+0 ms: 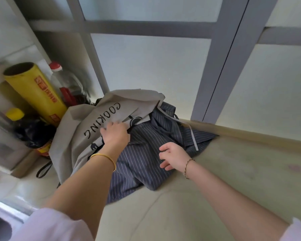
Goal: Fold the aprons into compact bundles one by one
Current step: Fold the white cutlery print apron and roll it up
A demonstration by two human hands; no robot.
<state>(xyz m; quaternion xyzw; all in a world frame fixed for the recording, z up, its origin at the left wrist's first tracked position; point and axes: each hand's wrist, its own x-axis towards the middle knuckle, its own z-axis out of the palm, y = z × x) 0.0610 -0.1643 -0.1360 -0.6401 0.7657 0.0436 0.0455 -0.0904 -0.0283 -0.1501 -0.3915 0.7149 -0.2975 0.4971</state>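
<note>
At the counter's [233, 171] back edge, grey apron [87, 122] overlaps striped apron [141, 160]. Our left hand [116, 133] touches the grey one, grip unclear; right hand [174, 156] hovers, fingers loosely apart. We should lift one apron clear before folding.

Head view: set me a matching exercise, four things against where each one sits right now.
Things:
1. grey cloth apron printed COOKING
2. navy pinstriped cloth apron
3. yellow cardboard film roll
4. left hand

Places:
A. leaning at far left, behind the grey fabric
B. spread on the counter, under the right hand
C. resting on the grey fabric by the lettering
D. heaped left of the striped cloth, partly overlapping it

Pairs: 1-D, 2-B, 3-A, 4-C
</note>
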